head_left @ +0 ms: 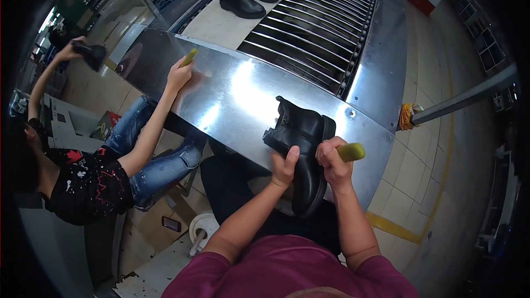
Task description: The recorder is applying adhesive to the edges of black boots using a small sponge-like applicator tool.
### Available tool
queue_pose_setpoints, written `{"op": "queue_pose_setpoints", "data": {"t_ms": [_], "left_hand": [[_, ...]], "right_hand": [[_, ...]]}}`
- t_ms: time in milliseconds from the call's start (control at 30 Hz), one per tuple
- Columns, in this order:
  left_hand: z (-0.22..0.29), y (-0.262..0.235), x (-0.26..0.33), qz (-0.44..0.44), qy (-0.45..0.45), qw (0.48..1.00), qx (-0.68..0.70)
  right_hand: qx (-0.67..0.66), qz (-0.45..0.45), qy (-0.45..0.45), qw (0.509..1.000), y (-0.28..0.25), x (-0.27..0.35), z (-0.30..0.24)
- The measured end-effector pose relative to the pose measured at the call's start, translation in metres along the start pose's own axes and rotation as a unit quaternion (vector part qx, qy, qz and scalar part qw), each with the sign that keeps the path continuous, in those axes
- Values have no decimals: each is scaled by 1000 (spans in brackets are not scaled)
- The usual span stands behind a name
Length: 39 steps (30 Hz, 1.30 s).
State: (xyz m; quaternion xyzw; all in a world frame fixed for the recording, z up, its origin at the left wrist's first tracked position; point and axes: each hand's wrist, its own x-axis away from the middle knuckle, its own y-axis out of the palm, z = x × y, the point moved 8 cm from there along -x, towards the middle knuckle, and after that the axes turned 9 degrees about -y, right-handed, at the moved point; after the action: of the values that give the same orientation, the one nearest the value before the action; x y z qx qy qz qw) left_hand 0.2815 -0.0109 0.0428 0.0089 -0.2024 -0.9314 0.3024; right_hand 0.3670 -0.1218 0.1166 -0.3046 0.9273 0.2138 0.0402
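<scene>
In the head view, we have our right hand [334, 161] wrapped around a yellow-green handle [351, 152]; whatever its far end carries is hidden by the fist, so we cannot tell the kind of tool. Our left hand [283, 169] grips a black boot [307, 157], its thumb laid against the side and most of its fingers out of sight. The boot lies tilted between our two hands, its shaft over the metal table [232, 129], its toe past the edge toward our lap and its sole turned to the right. We cannot tell how much of its weight the table bears.

We judge the work on this boot to be midway: both hands are on it, and the handle sits right beside the sole. The upper looks whole and assembled, but we make out no mark that shows how much is done or left.

Beyond the table, a pair of black boots [240, 3] stands upright on a white board [218, 27] beside a slatted conveyor [314, 27]; whether they are finished or waiting, we cannot tell. To our left, a co-worker [91, 182] holds a similar handle [189, 57] in one hand and lifts a blurred dark shoe [93, 57] in the other.
</scene>
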Motion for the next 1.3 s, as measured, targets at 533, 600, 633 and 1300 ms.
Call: {"op": "queue_pose_setpoints", "data": {"t_ms": [533,600,633,1300], "left_hand": [[2,-7,2,30,80,993,-77],[2,-6,7,34,84,993,-76],[4,-6,7,39,91,992,-79],[0,-9,-8,78,100,989,-77]], "right_hand": [[487,-159,-353,783,79,72,-54],[496,-155,-350,779,79,76,-54],[502,-150,-349,777,79,75,-54],[574,-159,-300,745,89,64,-45]]}}
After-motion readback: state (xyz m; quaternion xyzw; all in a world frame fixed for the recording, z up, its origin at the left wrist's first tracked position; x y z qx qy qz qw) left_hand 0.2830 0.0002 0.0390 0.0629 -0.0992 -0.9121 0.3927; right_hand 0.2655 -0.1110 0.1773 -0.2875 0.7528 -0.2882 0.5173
